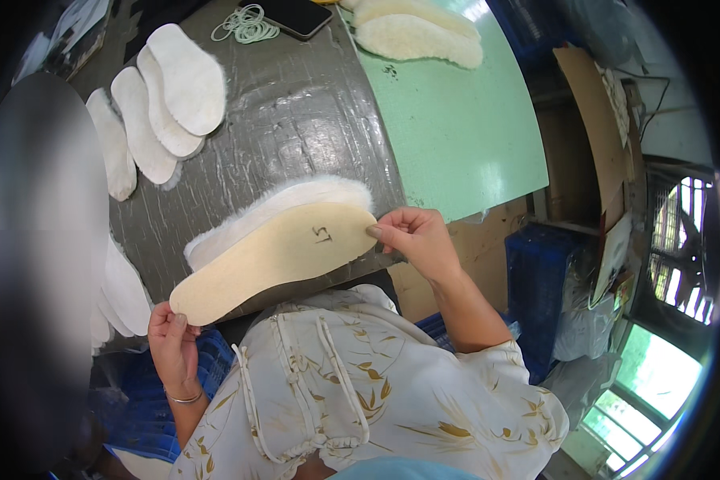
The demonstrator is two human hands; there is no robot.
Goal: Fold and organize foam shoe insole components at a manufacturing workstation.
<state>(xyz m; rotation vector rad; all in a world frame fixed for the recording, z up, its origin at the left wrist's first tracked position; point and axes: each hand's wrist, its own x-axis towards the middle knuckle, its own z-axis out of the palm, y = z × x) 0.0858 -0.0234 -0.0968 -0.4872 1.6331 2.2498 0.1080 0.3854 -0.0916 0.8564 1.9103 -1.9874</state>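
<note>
— What did the hands have?

— One tan insole (276, 254), held flat side up over the near edge of the grey worktop (312, 120). The left hand (170, 340) pinched its rounded end by the near left corner, fingers closed on the rim. The right hand (414, 238) gripped the other end, thumb on top and fingers curled beneath.

— Was anything under it?

— A white fleecy insole (276, 204) lay just behind and beneath it, its fur showing along the far side. I couldn't tell whether the two were touching or stuck together, since the tan one covered most of it.

— And the rest of the worktop?

— A fanned row of white insoles (160, 104) lay along the left edge, overlapping. More white pieces (124, 292) hung off the near left side. At the far edge sat a dark phone (296, 14) with a bundle of pale green elastic bands (246, 24) just beside it. On the green table (456, 120) to the right, two fleecy insoles (416, 32) rested at the far corner.

— Below?

— Blue crates (540, 280) stood on the floor at the right.
</note>
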